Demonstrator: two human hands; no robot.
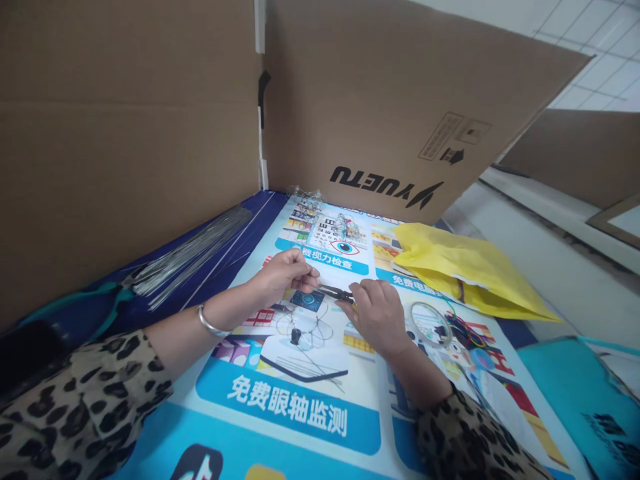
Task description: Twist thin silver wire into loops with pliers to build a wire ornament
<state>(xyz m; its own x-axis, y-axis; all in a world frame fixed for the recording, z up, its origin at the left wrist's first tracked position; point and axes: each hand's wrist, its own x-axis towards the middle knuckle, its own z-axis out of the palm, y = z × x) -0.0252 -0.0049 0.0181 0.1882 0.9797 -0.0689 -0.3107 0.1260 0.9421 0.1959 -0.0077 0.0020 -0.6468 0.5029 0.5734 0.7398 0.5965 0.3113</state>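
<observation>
My right hand [380, 310] is closed around the handles of dark pliers [336, 292], whose jaws point left toward my left fingertips. My left hand [287, 277], with a silver bangle at the wrist, is pinched at the jaw tips on what looks like thin wire; the piece between the fingers is hardly visible. Just below both hands, a bent wire shape [313, 327] of thin loops shows over the printed sheet, with a small dark piece [296, 336] by it. Whether these loops join the pinched wire I cannot tell.
A bundle of straight wires [195, 257] lies at the left. Tangled wire pieces [345, 227] sit at the back, before the cardboard panels [350, 100]. On the right are a clear ring-shaped roll [431, 325], coloured cords [467, 331], a yellow bag [470, 267] and a teal bag [575, 393].
</observation>
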